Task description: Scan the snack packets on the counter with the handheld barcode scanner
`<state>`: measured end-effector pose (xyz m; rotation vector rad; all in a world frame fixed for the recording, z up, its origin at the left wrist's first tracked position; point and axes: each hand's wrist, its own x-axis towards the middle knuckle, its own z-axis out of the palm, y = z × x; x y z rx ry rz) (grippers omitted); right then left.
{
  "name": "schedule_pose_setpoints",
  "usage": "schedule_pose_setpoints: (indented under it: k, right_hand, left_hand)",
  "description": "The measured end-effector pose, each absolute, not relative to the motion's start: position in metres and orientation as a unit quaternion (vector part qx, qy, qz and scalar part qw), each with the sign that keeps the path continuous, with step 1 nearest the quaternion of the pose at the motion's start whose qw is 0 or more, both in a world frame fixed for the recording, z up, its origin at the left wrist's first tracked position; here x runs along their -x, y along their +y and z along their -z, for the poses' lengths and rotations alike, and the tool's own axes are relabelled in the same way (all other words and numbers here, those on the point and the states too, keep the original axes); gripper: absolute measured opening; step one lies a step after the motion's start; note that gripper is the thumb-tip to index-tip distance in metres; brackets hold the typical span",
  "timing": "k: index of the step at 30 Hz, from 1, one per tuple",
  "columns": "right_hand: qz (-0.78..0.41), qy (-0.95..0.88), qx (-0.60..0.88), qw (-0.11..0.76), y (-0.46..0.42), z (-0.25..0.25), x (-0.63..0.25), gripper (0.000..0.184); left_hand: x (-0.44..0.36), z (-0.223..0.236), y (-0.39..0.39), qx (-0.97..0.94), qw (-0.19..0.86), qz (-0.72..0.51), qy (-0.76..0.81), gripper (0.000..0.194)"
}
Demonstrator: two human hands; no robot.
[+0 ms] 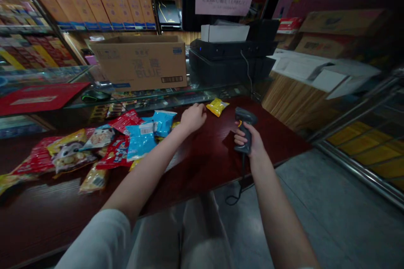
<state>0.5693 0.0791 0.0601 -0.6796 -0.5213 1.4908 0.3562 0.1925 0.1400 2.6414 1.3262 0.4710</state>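
Note:
My right hand [249, 139] is wrapped round the handle of a dark grey barcode scanner [244, 128], held upright over the dark red counter [205, 168]; its cable hangs off the front edge. My left hand [193, 118] rests on the counter with fingers curled, next to a small yellow snack packet [217, 106] lying just to its right, and I cannot make out anything in it. To its left lie blue snack packets [164, 122] and a spread of several red, yellow and white snack bags [94, 147].
A cardboard box [142, 62] sits on the glass display case behind the counter, beside a black printer and till [230, 50]. A computer mouse [94, 96] and a red mat [38, 97] lie at the left. Shelves of boxed goods fill the back wall.

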Motion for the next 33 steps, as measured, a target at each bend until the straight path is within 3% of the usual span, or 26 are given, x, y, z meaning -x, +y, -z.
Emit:
schedule_pose_setpoints:
  k: [7,17,23,26,29,33]
  right_hand:
    - [-0.658,-0.204,0.295,0.662,0.075,-0.058,-0.567,0.016]
    - [-0.657,-0.212,0.301,0.658,0.075,-0.060,-0.565,0.020]
    - [-0.669,-0.231,0.309,0.636,0.074,-0.060,-0.565,0.023]
    - [-0.682,-0.267,0.306,0.608,0.073,-0.059,-0.563,0.027]
    - [-0.696,-0.301,0.309,0.574,0.071,-0.058,-0.559,0.028]
    - [-0.697,-0.327,0.316,0.554,0.068,-0.059,-0.556,0.028]
  left_hand:
    - [-0.434,-0.098,0.240,-0.828,0.185,-0.162,0.504,0.074]
    - [-0.437,-0.080,0.246,-0.834,0.138,-0.140,0.515,0.059]
    - [-0.415,-0.089,0.244,-0.796,0.231,-0.147,0.541,0.083]
    - [-0.400,-0.085,0.245,-0.720,0.370,-0.252,0.530,0.055]
    - [-0.384,-0.080,0.240,-0.670,0.438,-0.317,0.509,0.024]
    - [-0.360,-0.081,0.216,-0.620,0.523,-0.319,0.491,0.014]
